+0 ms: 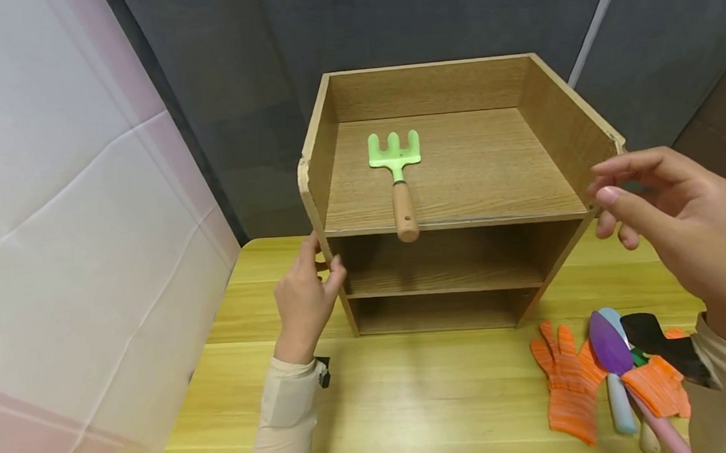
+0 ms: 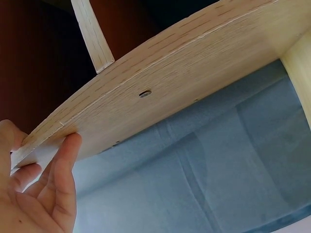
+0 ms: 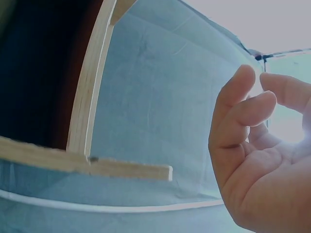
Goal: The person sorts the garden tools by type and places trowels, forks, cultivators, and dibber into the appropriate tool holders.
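A wooden shelf unit (image 1: 442, 224) stands on the table, with a walled top and two compartments below. On its top lies a hand fork (image 1: 400, 177) with green tines and a wooden handle that overhangs the front edge. My left hand (image 1: 305, 293) pinches the front edge of the left side panel; in the left wrist view, thumb and fingers lie on opposite faces of that panel (image 2: 141, 92). Beside the right panel, my right hand (image 1: 684, 206) hovers with loosely bent fingers and holds nothing. The right wrist view shows that hand (image 3: 262, 141) apart from the wood.
Orange gloves (image 1: 569, 390), a purple trowel (image 1: 609, 343) and other tools lie piled at the right of the yellow wooden table (image 1: 407, 400). A pale wall panel (image 1: 95, 218) stands at the left and a dark grey one (image 1: 390, 22) behind the shelf.
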Motion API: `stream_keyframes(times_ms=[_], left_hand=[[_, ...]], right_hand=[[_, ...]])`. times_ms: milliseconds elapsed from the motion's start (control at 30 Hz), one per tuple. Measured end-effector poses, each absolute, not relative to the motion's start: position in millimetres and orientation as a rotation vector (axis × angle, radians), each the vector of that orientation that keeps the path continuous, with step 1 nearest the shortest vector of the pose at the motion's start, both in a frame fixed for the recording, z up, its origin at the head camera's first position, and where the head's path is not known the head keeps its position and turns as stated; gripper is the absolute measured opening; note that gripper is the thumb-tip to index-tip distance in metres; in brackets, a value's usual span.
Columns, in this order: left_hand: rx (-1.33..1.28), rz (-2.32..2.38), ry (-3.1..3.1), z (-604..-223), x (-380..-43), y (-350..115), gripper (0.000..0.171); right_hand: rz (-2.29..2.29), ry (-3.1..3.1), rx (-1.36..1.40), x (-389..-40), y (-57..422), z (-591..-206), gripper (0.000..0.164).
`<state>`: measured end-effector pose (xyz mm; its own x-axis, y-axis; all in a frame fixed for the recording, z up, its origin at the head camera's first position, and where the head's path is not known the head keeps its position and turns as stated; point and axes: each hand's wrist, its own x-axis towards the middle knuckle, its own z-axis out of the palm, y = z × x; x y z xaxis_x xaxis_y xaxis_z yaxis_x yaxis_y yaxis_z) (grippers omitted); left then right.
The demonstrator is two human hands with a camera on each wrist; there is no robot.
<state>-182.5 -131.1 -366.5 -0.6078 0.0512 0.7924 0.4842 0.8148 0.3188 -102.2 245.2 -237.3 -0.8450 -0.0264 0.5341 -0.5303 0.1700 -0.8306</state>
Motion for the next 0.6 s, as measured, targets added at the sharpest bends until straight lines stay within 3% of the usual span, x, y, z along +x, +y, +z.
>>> stream_keyframes(times_ms=[600], left_hand=[[-0.41,-0.641,-2.17,-366.3,-181.2,-132.5,0.042]], right_hand=[[1.69,-2.077,0.379,-83.0,280.5,-265.3,0.031]])
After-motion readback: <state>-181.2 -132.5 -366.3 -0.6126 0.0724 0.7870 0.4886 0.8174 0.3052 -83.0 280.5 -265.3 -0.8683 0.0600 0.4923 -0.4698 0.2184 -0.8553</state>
